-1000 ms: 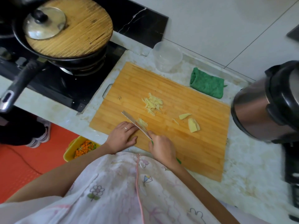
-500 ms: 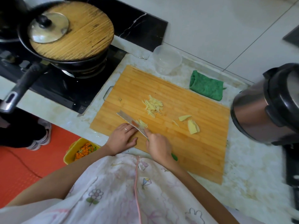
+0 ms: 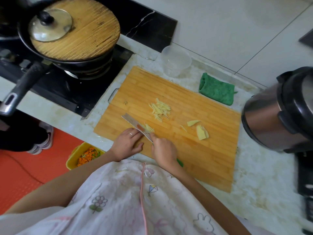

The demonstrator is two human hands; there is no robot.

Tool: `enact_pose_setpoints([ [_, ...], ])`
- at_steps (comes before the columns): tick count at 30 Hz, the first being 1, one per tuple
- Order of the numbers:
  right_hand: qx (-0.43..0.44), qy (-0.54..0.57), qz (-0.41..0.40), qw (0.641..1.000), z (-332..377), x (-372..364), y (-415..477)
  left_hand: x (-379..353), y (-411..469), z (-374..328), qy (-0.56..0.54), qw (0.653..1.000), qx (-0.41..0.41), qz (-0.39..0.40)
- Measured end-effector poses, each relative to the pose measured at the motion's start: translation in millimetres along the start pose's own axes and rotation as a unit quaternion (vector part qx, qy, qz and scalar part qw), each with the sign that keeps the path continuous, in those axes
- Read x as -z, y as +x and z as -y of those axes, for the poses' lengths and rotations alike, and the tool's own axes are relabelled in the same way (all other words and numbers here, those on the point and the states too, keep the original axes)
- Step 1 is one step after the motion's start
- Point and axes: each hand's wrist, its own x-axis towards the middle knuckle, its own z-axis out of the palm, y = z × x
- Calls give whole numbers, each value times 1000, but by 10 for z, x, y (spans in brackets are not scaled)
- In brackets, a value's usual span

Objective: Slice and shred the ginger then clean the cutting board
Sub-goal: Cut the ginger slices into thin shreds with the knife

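Partly done: my right hand (image 3: pixel 164 152) grips the steel knife (image 3: pixel 136 126), left fingers (image 3: pixel 135 135) rest flat on the bamboo cutting board (image 3: pixel 194 160); pale ginger shreds (image 3: pixel 160 109) piled, yellow slices (image 3: pixel 201 132) uncut, board unwiped.

Counter (image 3: pixel 264 184) with cutting board (image 3: pixel 194 150), cloth (image 3: pixel 217 89)

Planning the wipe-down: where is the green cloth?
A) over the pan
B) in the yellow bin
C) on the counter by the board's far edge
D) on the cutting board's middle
C: the green cloth lies folded on the counter by the far edge of the cutting board, near the steel cooker.
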Motion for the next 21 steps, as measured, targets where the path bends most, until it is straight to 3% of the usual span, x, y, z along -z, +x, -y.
enact_pose_setpoints([
  [21, 23, 16, 17, 999, -46, 10, -82, 6, 7, 34, -8, 1000, -3, -11],
])
